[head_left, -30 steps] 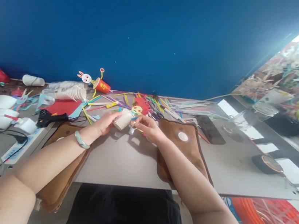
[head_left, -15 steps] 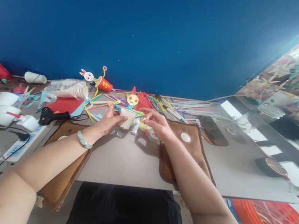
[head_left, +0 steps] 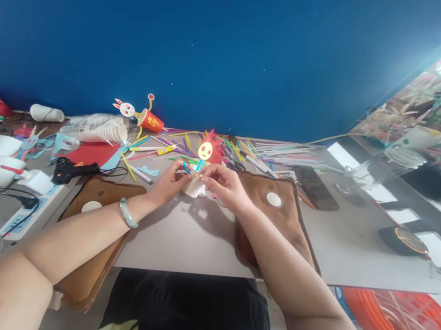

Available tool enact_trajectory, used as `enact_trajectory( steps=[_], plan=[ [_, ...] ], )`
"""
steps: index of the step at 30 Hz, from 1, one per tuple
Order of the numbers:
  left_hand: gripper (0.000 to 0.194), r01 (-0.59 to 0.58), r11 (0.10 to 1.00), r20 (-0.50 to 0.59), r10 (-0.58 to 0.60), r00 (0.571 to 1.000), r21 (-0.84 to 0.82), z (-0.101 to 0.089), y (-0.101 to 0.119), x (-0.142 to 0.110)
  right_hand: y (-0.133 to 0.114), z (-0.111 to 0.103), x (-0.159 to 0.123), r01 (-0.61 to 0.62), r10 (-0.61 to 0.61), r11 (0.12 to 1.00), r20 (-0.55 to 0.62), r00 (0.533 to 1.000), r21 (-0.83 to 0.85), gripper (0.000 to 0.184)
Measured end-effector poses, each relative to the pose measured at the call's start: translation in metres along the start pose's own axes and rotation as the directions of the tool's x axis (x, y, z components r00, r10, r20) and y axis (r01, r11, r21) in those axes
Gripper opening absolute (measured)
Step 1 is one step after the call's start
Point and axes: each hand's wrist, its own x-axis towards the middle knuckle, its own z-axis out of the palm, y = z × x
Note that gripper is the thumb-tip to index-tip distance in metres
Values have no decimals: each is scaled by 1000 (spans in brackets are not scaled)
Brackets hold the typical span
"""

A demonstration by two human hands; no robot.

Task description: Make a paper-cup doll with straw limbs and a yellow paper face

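A white paper cup [head_left: 193, 188] stands upright between my hands. A yellow paper face [head_left: 205, 151] with red round eyes rises above it on a blue strip. My left hand [head_left: 170, 181], with a pale green bangle at its wrist, pinches a bent blue pipe cleaner [head_left: 186, 167] at the cup's left side. A small round pale yellow piece [head_left: 198, 176] is held between the thumb and fingers of my right hand [head_left: 223, 186], in front of the cup's rim. My fingers hide part of the cup and of the round piece.
Coloured pipe cleaners [head_left: 287, 155] litter the back of the table. To the left are a black glue gun [head_left: 77, 169], stacked paper cups [head_left: 107, 131] and a power strip [head_left: 31, 210]. Two brown pads [head_left: 274, 221] lie under my forearms. A rabbit-faced red cup [head_left: 153, 121] lies tipped by the wall.
My left hand has gone from the cup's side to the blue pipe cleaner. My right hand has brought the round piece left, close to it. The face and cup have shifted slightly right.
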Motion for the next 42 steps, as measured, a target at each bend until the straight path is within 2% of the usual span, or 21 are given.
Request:
enact_trajectory(
  steps=[5,9,11,16,21,31,42],
  plan=[
    [33,-84,995,9,84,996,45,-2,4,-1,4,-2,2,-57,54,995,-40,998,-77,35],
    [27,-230,949,13,233,972,213,-5,9,0,0,-4,1,-55,46,984,-57,997,-167,35],
    [26,-261,925,27,264,964,276,-5,11,0,-4,-5,0,-51,43,978,-45,998,-203,36],
    [27,-268,906,94,252,963,327,-4,13,-2,-9,-5,-1,-78,76,963,-15,997,-260,35],
    [28,-245,911,173,197,965,331,-4,16,-5,-11,-4,1,-81,77,943,-25,997,-322,26],
    [20,-271,899,198,213,957,343,0,23,-8,-14,-3,1,-80,50,918,-87,995,-387,20],
    [16,-329,866,227,258,939,377,1,26,-12,-14,3,-1,-96,41,923,-151,988,-374,14]
  ],
)
